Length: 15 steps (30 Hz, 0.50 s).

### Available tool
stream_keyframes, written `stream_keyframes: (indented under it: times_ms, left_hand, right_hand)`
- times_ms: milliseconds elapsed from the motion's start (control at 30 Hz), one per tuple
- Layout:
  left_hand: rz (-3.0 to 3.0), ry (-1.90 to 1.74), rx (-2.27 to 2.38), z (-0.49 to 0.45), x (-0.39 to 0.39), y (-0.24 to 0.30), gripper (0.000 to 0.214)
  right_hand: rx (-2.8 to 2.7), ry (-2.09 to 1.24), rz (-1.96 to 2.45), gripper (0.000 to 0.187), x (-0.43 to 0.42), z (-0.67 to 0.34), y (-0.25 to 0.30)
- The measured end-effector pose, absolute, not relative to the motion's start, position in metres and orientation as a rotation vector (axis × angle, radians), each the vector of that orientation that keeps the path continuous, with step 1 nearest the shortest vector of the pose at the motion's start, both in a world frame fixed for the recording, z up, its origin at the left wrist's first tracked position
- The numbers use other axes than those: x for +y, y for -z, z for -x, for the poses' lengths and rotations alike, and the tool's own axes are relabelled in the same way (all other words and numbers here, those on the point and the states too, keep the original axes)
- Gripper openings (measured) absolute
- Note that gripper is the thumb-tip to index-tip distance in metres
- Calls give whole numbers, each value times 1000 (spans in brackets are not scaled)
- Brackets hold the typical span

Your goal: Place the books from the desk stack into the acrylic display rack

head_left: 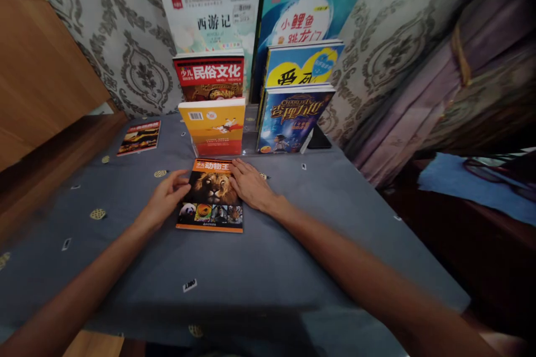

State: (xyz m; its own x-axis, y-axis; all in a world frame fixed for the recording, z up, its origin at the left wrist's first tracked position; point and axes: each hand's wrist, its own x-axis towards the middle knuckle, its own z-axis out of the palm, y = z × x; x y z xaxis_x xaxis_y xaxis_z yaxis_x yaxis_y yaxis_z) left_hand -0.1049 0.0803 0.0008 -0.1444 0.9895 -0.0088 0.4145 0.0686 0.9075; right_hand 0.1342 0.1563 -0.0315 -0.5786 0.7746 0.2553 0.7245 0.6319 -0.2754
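Note:
A thin book with a lion on its cover [213, 195] lies flat on the grey-blue tablecloth [268, 256] in front of me. My left hand [167, 196] rests at the book's left edge, fingers curled against it. My right hand [250, 184] lies flat at the book's upper right edge, fingers stretched out and touching it. Neither hand lifts the book.
Behind the lion book, several books stand upright in tiered rows: an orange-yellow one [214, 126], a red one [209, 75], a dark blue one [291, 118]. Another thin book [139, 137] lies flat at the left. A wooden panel [37, 72] stands left, curtains [452, 78] right.

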Motion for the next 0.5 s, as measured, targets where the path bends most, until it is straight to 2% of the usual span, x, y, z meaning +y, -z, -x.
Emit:
stream_keyframes:
  times_ms: [100, 200, 300, 400, 500]
  left_hand:
    - [-996, -1031, 1480, 104, 90, -4, 44]
    - [-887, -965, 1318, 98, 94, -8, 33]
    - [-914, -1012, 1225, 95, 92, -14, 33]
    - [-992, -1033, 1169, 97, 88, -24, 36]
    - [-1121, -1070, 1130, 101, 86, -39, 42]
  right_hand:
    - [-2498, -239, 1172, 45, 155, -136, 30]
    - [-2428, -309, 1164, 45, 154, -139, 28]
    - [-2218, -431, 1184, 60, 158, -142, 28]
    - [-1931, -762, 1199, 80, 170, -143, 27]
    - [-1593, -1151, 1170, 75, 180, -146, 14]
